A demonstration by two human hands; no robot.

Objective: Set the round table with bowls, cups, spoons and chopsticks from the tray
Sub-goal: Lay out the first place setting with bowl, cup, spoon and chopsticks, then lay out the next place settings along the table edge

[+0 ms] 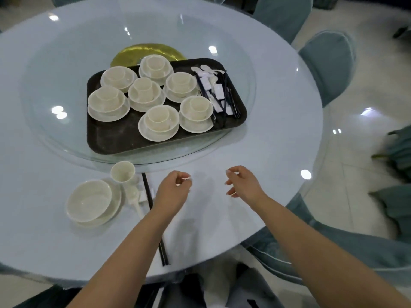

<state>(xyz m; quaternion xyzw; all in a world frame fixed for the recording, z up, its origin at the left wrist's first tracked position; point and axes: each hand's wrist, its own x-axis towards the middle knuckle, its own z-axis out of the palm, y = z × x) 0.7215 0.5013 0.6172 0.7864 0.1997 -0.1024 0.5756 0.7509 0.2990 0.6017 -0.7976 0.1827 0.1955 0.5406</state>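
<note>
Round table (255,134), seen from the head camera, carrying a glass turntable (55,90) at its centre. All positions below are given relative to the dark tray (106,138), which rests on the turntable.

On the tray: seven stacked sets (146,93) of plate, bowl and cup fill its left and middle; along its right edge lie loose spoons (205,68), white rests (219,91) and black chopsticks (230,101).

Nearer the person than the tray, at the table's edge, one place is laid: a bowl (89,201) on its plate, a cup (122,172) just beside it, a spoon (133,196), and chopsticks (153,210) running toward the viewer.

Right of that setting, the left hand (172,192) and right hand (242,183) hover above bare tabletop, fingers loosely curled, grasping nothing.

Judged progress: one setting complete, seven still to distribute; the task is at an early stage.
</note>
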